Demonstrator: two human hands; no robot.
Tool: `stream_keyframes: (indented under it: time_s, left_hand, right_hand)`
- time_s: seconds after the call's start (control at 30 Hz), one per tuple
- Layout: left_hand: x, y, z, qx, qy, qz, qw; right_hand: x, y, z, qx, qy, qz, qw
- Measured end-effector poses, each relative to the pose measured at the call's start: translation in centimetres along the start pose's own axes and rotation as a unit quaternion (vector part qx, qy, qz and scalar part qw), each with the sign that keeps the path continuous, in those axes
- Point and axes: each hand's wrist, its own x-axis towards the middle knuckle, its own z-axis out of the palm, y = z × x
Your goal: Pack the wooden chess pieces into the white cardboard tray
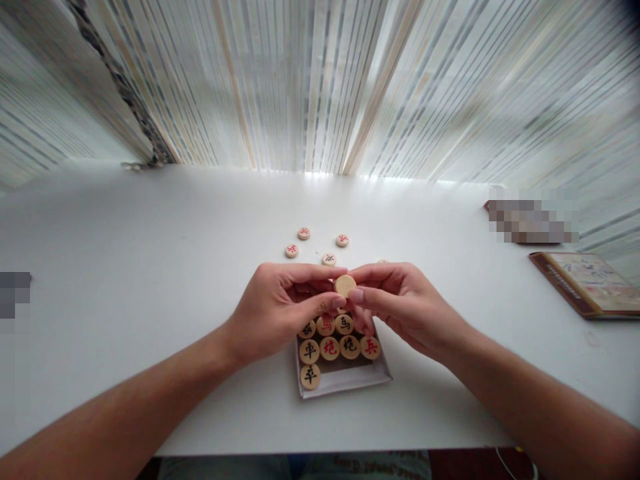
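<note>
Both my left hand (287, 303) and my right hand (397, 303) pinch one round wooden piece (345, 287), its blank face toward me. They hold it above a shallow white box (345, 383). Inside the box, pieces with red or black characters lie in rows, among them a red one (371, 347) at the right and a black one (310, 377) alone in the front left corner. My fingers hide the back of the box. Beyond my hands, loose pieces lie on the table, including red ones (304, 233) (342, 240) (291, 251) and a black one (329, 259).
The white table (125, 267) reaches back to a striped curtain (300, 87). At the right lie a brown-edged book or board (590, 283) and a blurred-out item (530, 221) behind it. Another blurred-out item (14, 293) is at the left edge.
</note>
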Motion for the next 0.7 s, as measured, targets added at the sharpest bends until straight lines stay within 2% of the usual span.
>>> stream_keyframes:
  time_s: [0.13,0.27,0.47,0.7]
  left_hand:
    - [-0.37,-0.49,-0.26,0.083,0.007,0.026,0.996]
    - [-0.50,-0.69,-0.18,0.120,-0.007,0.056,0.991]
    - [-0.45,-0.25,-0.01,0.098,-0.025,0.057,0.993]
    - [-0.31,-0.38,-0.17,0.089,0.008,0.044,0.995]
  right_hand:
    - [0.02,0.09,0.18,-0.023,0.021,0.005,0.999]
    - [-0.05,-0.18,0.42,-0.032,0.035,0.008,0.999]
    - [-0.24,-0.37,0.42,-0.040,0.015,-0.004,0.999]
    - [-0.32,-0.38,0.32,-0.040,-0.005,-0.022,0.999]
